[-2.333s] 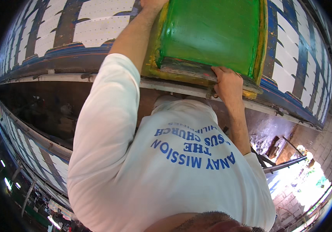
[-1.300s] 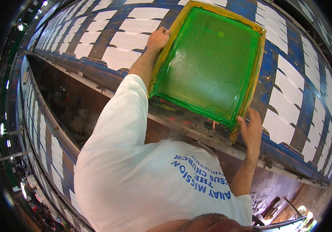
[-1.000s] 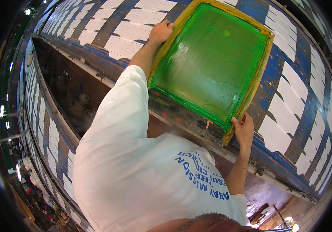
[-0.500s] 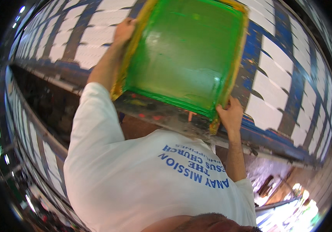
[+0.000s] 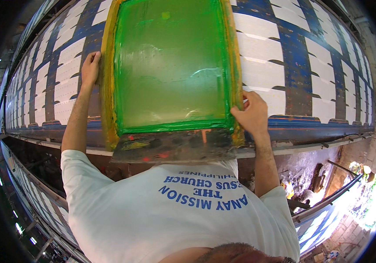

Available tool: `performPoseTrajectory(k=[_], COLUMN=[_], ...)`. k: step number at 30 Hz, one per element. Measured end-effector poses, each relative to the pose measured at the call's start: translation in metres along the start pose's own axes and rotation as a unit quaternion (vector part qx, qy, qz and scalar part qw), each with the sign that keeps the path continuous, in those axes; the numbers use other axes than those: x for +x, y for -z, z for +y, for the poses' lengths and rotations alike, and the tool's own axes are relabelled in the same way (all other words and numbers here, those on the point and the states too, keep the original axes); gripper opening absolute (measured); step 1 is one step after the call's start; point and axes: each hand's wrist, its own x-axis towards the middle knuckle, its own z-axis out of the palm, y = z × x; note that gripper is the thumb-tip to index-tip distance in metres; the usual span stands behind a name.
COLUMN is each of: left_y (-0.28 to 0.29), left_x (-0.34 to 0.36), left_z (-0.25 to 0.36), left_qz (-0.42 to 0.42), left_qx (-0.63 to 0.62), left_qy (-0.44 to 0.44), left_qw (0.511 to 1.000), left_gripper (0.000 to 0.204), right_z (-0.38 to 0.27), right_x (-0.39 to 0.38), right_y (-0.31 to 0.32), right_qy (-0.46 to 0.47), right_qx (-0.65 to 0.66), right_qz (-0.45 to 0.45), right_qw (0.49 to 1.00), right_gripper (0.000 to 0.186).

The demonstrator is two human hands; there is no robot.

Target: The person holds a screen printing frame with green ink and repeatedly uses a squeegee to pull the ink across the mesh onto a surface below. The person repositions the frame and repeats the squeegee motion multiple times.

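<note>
A yellow-edged frame [image 5: 110, 81] with green mesh [image 5: 170, 83] at the tabletop's [image 5: 298, 65] near edge, one hand at each side.
The right hand [image 5: 253, 113] pinches the frame's right rim close to its near corner, thumb on top; the left hand [image 5: 90, 69] is at the left rim, farther from the tabletop's near edge, its contact unclear. A dark, paint-flecked board [image 5: 174, 148] at the frame's near end overhangs that edge. White pieces [image 5: 261, 52] lie in rows toward the tabletop's left and right ends.
</note>
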Motion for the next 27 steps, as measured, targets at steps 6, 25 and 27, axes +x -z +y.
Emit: performPoseTrajectory(k=[6, 25, 27], left_y=[-0.107, -0.236, -0.243], left_x=[-0.052, -0.13, -0.13], left_z=[0.135, 0.243, 0.241], left_qz=[-0.001, 0.005, -0.004], left_qx=[-0.029, 0.044, 0.051], left_qy=[-0.013, 0.021, 0.032], left_qw=[1.0, 0.999, 0.998], left_gripper=[0.045, 0.043, 0.046], right_z=[0.13, 0.264, 0.258], right_x=[-0.004, -0.03, -0.031], right_y=[0.09, 0.173, 0.174], right_qy=[-0.049, -0.077, -0.106], right_qx=[0.023, -0.001, -0.011], right_qz=[0.011, -0.071, -0.072], right_qw=[0.998, 0.995, 0.992], right_gripper=[0.044, 0.051, 0.054])
